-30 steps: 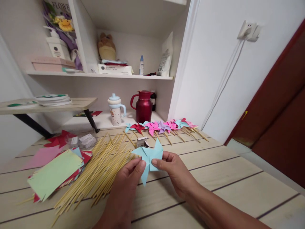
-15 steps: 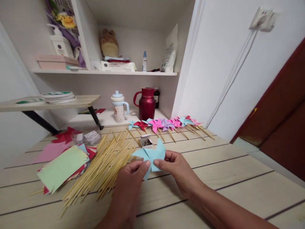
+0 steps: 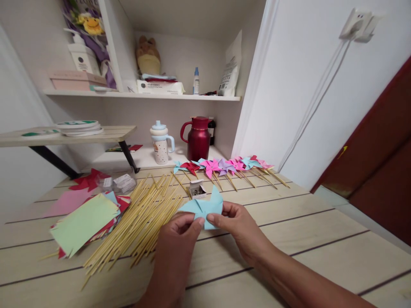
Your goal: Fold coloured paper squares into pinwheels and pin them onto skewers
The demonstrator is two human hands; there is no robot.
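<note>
A light blue paper pinwheel (image 3: 208, 207) is held above the table between both of my hands. My left hand (image 3: 181, 233) pinches its lower left part between thumb and fingers. On its right side, my right hand (image 3: 236, 220) grips the paper, thumb in front and fingers behind. No stick shows on this pinwheel. Just beyond it sits a small open box of metal pins (image 3: 197, 190). To the left of my hands lies a loose heap of thin wooden sticks (image 3: 138, 222).
Several finished pinwheels on sticks (image 3: 221, 167) lie in a row at the back. Coloured paper sheets (image 3: 85, 222) are stacked at left, near a red paper pinwheel shape (image 3: 86, 179). A cup (image 3: 160, 145) and a red thermos jug (image 3: 198, 139) stand behind, under a shelf (image 3: 205, 98).
My left hand has shifted slightly, and the pinwheel's lower blade, which hung below my left thumb, no longer shows there. My right hand stays almost still.
</note>
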